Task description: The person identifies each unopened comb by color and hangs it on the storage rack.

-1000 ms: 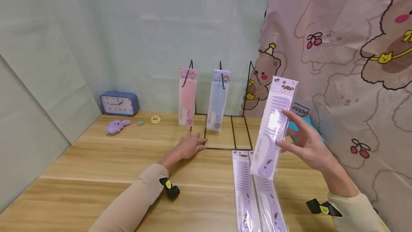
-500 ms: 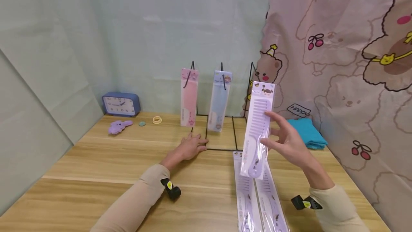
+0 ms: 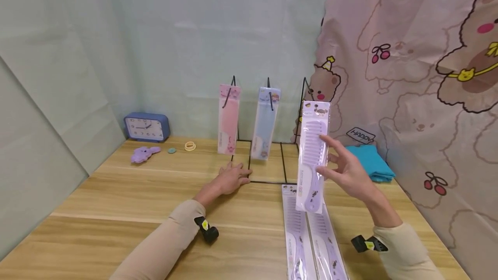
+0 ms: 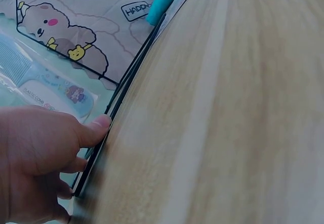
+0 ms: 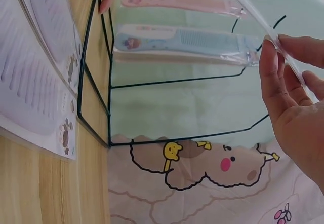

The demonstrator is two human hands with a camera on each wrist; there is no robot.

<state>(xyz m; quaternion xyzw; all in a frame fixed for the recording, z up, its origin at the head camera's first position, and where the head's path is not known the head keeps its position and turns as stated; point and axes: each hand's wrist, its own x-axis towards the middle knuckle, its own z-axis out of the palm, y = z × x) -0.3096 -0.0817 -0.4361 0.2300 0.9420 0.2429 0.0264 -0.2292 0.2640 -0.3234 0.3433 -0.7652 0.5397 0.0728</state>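
Right hand (image 3: 348, 172) pinches the packaged purple comb (image 3: 312, 155) by its edge, held in the air beside the wire display rack (image 3: 272, 159). The grip looks light, so the slick sleeve could slip or twist out. Comb stands nearly upright — long axis vertical, handle down. Left hand (image 3: 230, 177) lies flat, fingers relaxed, on the worktop (image 3: 128, 193) at the rack's base.

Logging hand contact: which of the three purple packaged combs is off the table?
The upright purple comb, pinched by the right hand near the rack's empty right hook. The other two lie flat on the table.
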